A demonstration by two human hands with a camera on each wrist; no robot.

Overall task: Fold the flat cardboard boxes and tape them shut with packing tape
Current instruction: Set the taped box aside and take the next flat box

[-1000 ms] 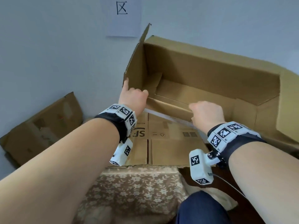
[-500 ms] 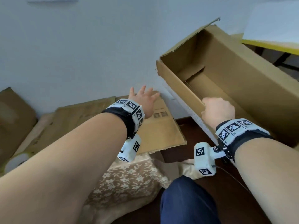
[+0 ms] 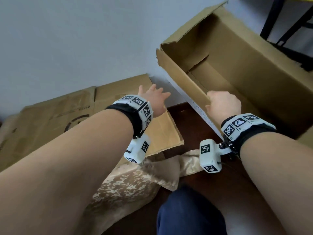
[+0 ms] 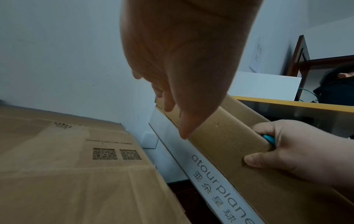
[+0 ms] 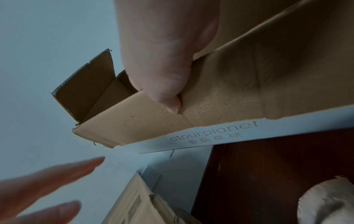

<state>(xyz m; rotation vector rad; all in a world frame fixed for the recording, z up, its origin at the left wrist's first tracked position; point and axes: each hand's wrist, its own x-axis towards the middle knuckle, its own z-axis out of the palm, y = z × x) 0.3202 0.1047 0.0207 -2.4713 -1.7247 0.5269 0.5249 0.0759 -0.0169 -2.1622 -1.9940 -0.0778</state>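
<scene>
An open brown cardboard box (image 3: 245,65) is tilted up at the right, its opening toward me. White printed tape (image 3: 201,114) runs along its near outer edge. My right hand (image 3: 221,106) grips the near wall, thumb (image 5: 168,84) outside and fingers inside; a small teal thing (image 4: 268,138) shows under those fingers. My left hand (image 3: 154,100) hovers with spread fingers, holding nothing, above the flat cardboard boxes (image 3: 67,112) at the left. In the left wrist view its fingers (image 4: 184,124) hang beside the box wall (image 4: 229,136); contact cannot be told.
A floral cloth (image 3: 132,184) covers the support under the flat pile. Dark wood floor (image 3: 194,133) and my blue-trousered knee (image 3: 189,212) lie below. A pale wall stands behind. Black table legs (image 3: 288,22) rise at the top right; another person (image 4: 337,84) sits beyond.
The box has swung right, off the flat pile, carried by my right hand. My left hand let go of its flap and now hovers open over the flat cardboard.
</scene>
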